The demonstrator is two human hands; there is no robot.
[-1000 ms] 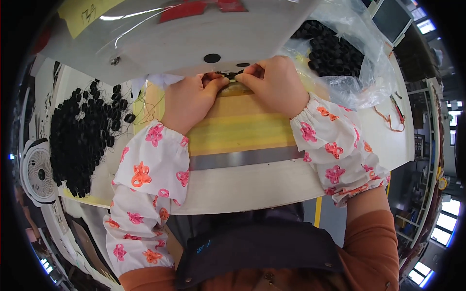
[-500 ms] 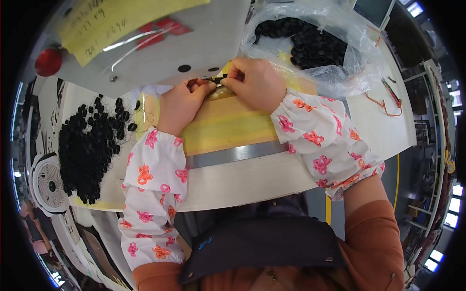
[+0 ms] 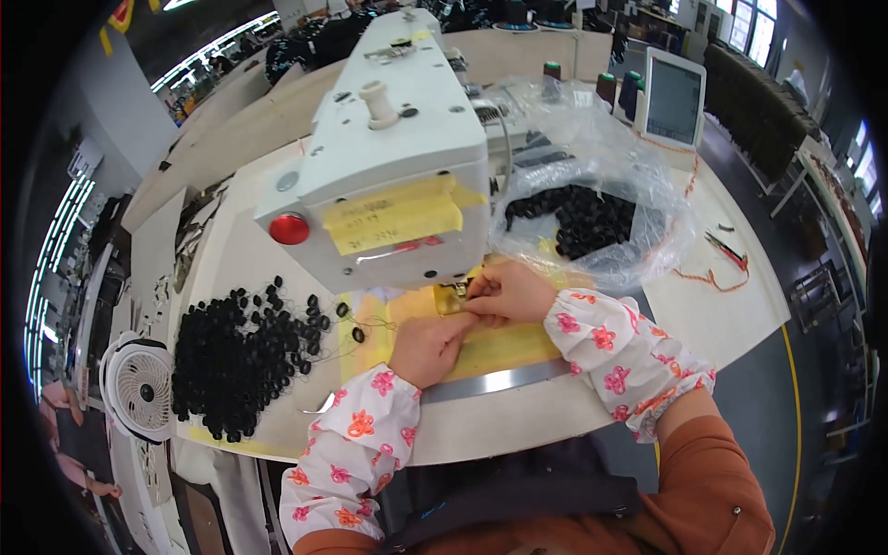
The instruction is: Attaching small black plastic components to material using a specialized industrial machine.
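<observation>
My right hand (image 3: pixel 511 293) is closed in a pinch beside the metal presser-foot area (image 3: pixel 456 292) of a white sewing machine (image 3: pixel 398 153). Whatever its fingertips grip, if anything, is too small and covered to name. My left hand (image 3: pixel 427 351) lies nearer to me on the yellow-covered work surface (image 3: pixel 495 351), fingers drawn together, its fingertips meeting those of the right hand. What sits between them is hidden. Left of my left hand spreads a large pile of small black loops (image 3: pixel 245 356) with loose threads. A clear plastic bag (image 3: pixel 661 236) at the right holds more black loops (image 3: pixel 592 222).
A white fan (image 3: pixel 139 384) stands at the table's left edge. On the right lie thread snips (image 3: pixel 726 248) with an orange cord (image 3: pixel 708 279). Thread spools (image 3: pixel 606 88) and a screen on a stand (image 3: pixel 673 97) are farther back. A metal strip (image 3: pixel 499 380) edges the work surface.
The view has tilted up and drawn back, showing more of the machine and room. My left hand has come away from beside the needle area, toward me and against the right hand's fingertips.
</observation>
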